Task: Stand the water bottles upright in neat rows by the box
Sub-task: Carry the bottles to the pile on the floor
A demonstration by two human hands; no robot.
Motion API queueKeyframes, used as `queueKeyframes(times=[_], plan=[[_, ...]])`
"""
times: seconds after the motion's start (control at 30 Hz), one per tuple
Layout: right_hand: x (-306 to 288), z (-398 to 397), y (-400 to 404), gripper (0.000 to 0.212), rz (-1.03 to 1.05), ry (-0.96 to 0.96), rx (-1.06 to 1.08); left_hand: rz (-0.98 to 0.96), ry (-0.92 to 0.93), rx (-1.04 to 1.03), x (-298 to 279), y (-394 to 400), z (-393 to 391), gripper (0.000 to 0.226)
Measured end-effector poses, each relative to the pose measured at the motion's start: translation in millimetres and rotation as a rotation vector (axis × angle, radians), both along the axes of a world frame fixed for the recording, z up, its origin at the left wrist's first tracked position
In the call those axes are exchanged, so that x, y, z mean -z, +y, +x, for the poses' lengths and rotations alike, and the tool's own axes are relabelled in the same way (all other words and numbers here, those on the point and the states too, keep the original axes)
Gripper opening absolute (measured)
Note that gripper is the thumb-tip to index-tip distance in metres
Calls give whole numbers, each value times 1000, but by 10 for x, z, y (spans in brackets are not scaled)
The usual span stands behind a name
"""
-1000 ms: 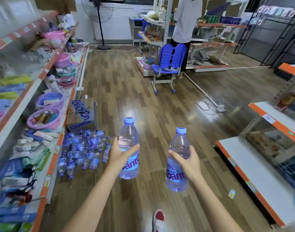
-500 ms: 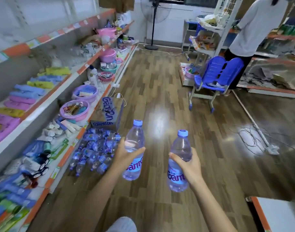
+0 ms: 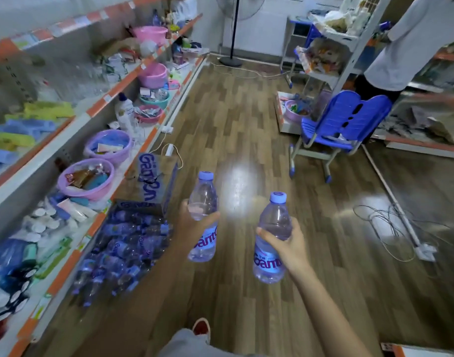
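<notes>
**Two bottles in hand above the wooden floor**

Nearest the camera, a grey trouser leg and a red-and-white shoe (image 3: 201,328) show at the bottom edge of the view, standing on the wooden floor (image 3: 246,124). Above them both bare forearms reach forward. The right hand (image 3: 289,244) is wrapped around the middle of a water bottle (image 3: 271,243), held upright with its pale blue cap on top. The left hand (image 3: 193,224) grasps a second bottle (image 3: 204,217) in the same way, also upright and a little farther out. The two held bottles are apart from each other and off the floor.

To the left, a heap of bottles (image 3: 125,249) lies on its side on the floor along the foot of the shelving (image 3: 66,266). Just beyond the heap, touching its far end, stands the cardboard box (image 3: 151,184) with blue lettering. Farther off, a blue chair (image 3: 341,124) stands toward the right, and a person in a white top (image 3: 414,42) stands behind it.
</notes>
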State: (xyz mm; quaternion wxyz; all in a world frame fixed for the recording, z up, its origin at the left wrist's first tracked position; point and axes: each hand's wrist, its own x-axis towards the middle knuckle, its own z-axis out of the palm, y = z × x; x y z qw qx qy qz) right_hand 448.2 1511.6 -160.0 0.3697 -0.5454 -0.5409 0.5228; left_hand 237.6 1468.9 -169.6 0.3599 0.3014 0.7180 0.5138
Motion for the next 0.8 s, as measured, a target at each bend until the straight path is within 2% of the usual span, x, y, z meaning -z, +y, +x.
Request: queueKeyframes(times=[0.07,0.17,0.23,0.33,0.4,0.47,0.53,0.63,0.7,0.8], plan=[[33,-22,289,44,8,7,33,-33,25,16,18,301,-59,57],[86,-53,648,46,-7,-3,57,-109,112,28,37,656,-119,94],[126,-85,908,47,-6,1,43,-140,120,40,33,897,-117,102],[172,-156,1359,45,1,0,1,-153,102,51,74,1278,-113,95],[206,-223,1715,47,-2,4,-57,-117,94,-3,161,1537,-132,102],[248,-308,2096,46,-30,-8,-115,-108,102,-57,252,1790,-146,99],[276,-380,2505,54,-73,18,-189,-100,54,-147,276,2033,-128,92],[323,-427,3088,67,-41,-117,-406,-78,-38,-305,330,2329,-100,80],[362,-442,3398,62,-45,-172,-484,-86,-103,-389,314,2449,-52,58],[361,-631,3800,44,-42,-230,-588,-99,-113,-543,306,2532,16,58]])
